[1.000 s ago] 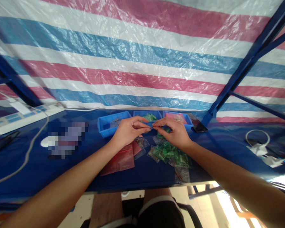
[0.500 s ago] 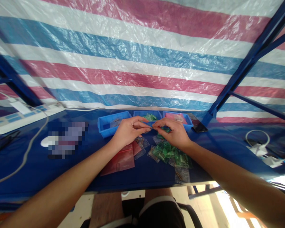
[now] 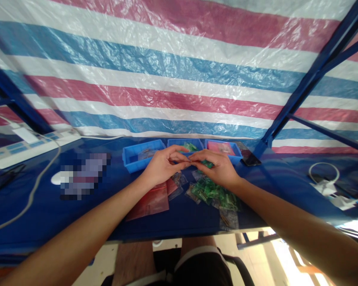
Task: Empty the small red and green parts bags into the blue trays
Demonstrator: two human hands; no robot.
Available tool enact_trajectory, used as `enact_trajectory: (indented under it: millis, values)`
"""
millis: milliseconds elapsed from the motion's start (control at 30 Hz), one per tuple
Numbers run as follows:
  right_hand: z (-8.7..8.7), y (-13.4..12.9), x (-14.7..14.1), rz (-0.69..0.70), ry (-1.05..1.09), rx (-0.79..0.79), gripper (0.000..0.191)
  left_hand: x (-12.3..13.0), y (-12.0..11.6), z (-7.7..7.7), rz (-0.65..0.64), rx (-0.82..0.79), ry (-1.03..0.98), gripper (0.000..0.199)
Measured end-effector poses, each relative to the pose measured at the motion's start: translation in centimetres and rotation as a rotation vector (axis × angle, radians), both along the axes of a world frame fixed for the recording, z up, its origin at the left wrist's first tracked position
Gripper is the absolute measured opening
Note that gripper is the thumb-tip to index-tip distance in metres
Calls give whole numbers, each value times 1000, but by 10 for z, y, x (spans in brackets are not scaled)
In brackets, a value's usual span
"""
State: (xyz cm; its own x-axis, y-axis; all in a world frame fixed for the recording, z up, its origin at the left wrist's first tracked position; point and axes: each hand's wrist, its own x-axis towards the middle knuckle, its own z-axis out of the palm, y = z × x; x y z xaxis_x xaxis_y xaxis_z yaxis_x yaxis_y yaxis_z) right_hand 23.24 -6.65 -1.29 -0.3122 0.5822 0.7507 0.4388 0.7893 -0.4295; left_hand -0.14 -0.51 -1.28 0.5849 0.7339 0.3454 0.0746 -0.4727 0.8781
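Note:
My left hand point(image 3: 164, 163) and my right hand point(image 3: 216, 165) meet fingertip to fingertip above the table, in front of the blue bins. Both are pinched closed on something too small to make out. Under my right hand lies a pile of small green packets point(image 3: 213, 192). Red plastic bags point(image 3: 152, 202) lie below my left hand, with small clear bags point(image 3: 177, 186) beside them. The left blue bin point(image 3: 134, 161) holds a few clear packets, the middle bin point(image 3: 170, 142) green ones, and the right bin point(image 3: 236, 153) a red bag.
A dark phone point(image 3: 250, 158) lies right of the bins. On the left are a white power strip point(image 3: 6, 155), a cable point(image 3: 37, 186) and a blurred-out object point(image 3: 88, 174). White plugs point(image 3: 328, 186) sit at the right. One clear bag point(image 3: 229, 218) reaches the table's front edge.
The fingertips of my right hand have shifted slightly left, closer to those of my left hand. The bins and packets have not moved.

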Motion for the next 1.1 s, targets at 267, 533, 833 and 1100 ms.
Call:
enact_trajectory:
  millis: [267, 533, 833, 1100]
  values:
    - [0, 1, 1, -45, 32, -38, 16, 1, 2, -4, -43, -107, -71, 55]
    - [0, 2, 0, -96, 19, -65, 16, -1, 7, -2, 46, -86, -77, 39]
    - [-9, 6, 3, -171, 81, -61, 14, 0, 6, 0, 37, -1, 4, 36]
    - [-8, 6, 3, -165, 19, -11, 15, -2, 6, 2, 58, 115, 75, 34]
